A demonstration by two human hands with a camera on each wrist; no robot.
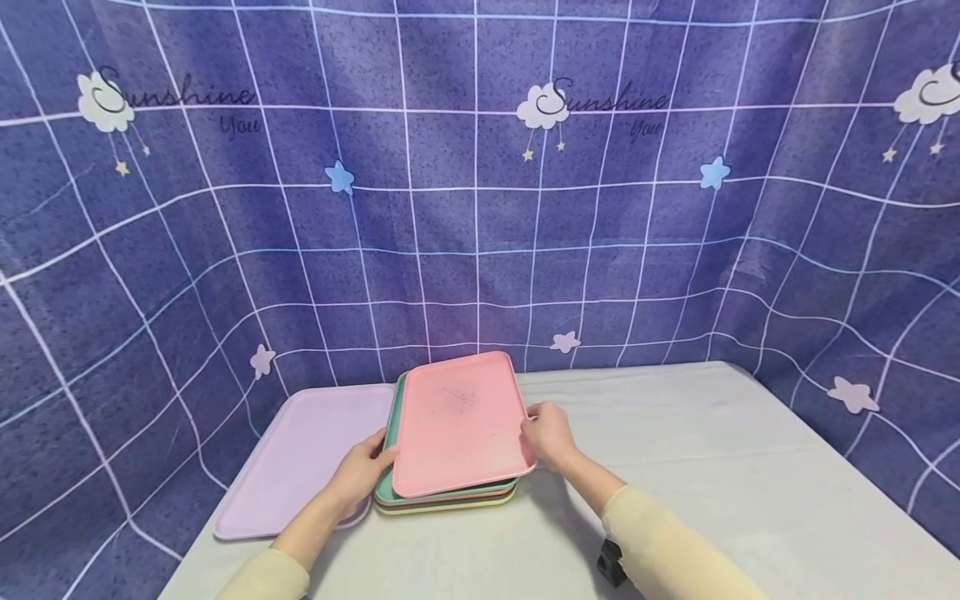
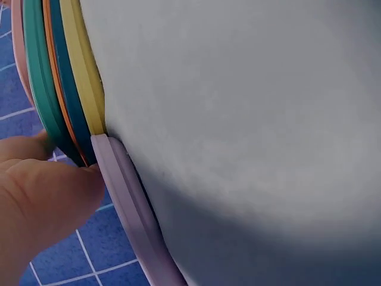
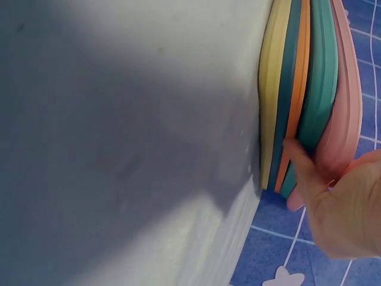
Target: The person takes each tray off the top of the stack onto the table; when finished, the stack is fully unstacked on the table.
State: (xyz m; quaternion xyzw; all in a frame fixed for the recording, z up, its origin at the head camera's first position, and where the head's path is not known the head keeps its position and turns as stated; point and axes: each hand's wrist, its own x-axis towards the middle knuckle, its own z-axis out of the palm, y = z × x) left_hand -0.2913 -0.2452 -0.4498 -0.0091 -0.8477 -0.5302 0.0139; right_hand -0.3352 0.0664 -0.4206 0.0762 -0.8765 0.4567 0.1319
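- Right hand, lower centre of the head view: it appears to pinch the near right edge of the pink tray, one digit reaching below that rim to the trays beneath.
- Left hand, left of the right hand in the same view: thumb and fingers meet the left edges; whether they grip or merely steady cannot be told.
- Pink tray, lower centre: uppermost, set askew and slightly tilted on the teal tray.
- Below the teal tray, in descending order: an orange tray, a dark blue tray and a yellow tray, the last on the white tabletop.
- Lavender tray, lower left: flat, meeting the left side of the pile; any overlap is unclear.
- Patterned curtain: backdrop across the upper frame.
- Step in hand, as judged: handling the top tray, its edges not aligned with those beneath. The next move would seem to call for level, two-sided control of the pink tray, without dragging the teal rim along.
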